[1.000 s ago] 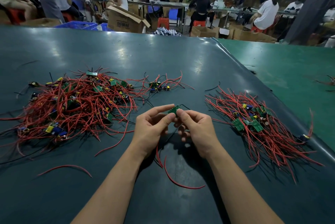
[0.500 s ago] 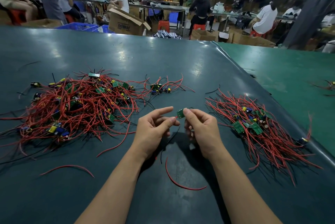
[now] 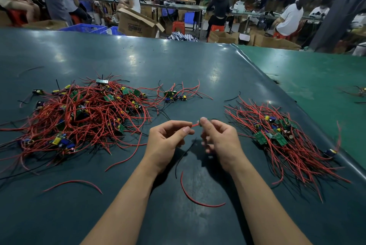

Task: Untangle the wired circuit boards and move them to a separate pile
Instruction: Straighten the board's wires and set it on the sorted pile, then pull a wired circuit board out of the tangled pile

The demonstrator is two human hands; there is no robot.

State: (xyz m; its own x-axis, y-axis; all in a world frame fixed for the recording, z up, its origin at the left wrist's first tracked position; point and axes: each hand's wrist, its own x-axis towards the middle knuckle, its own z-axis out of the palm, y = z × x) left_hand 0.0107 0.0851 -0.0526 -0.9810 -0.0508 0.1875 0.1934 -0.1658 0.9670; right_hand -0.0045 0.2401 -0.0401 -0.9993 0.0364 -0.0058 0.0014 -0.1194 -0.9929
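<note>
Both hands are up between the two piles: left hand pinches a red wire, right hand pinches the board, mostly hidden. Tangle left, sorted pile right on the table.

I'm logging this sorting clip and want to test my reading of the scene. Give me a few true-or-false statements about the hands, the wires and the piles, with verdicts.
1. The left hand pinches a red wire. True.
2. The sorted pile lies to the person's left. False: it lies to the right; the bigger tangled pile is on the left.
3. The right hand lies flat on the table. False: it is raised, fingertips pinching a small part at the wire's end.
4. A loose red wire lies on the table between the forearms. True.
5. The two piles touch. False: bare table separates them.
</note>
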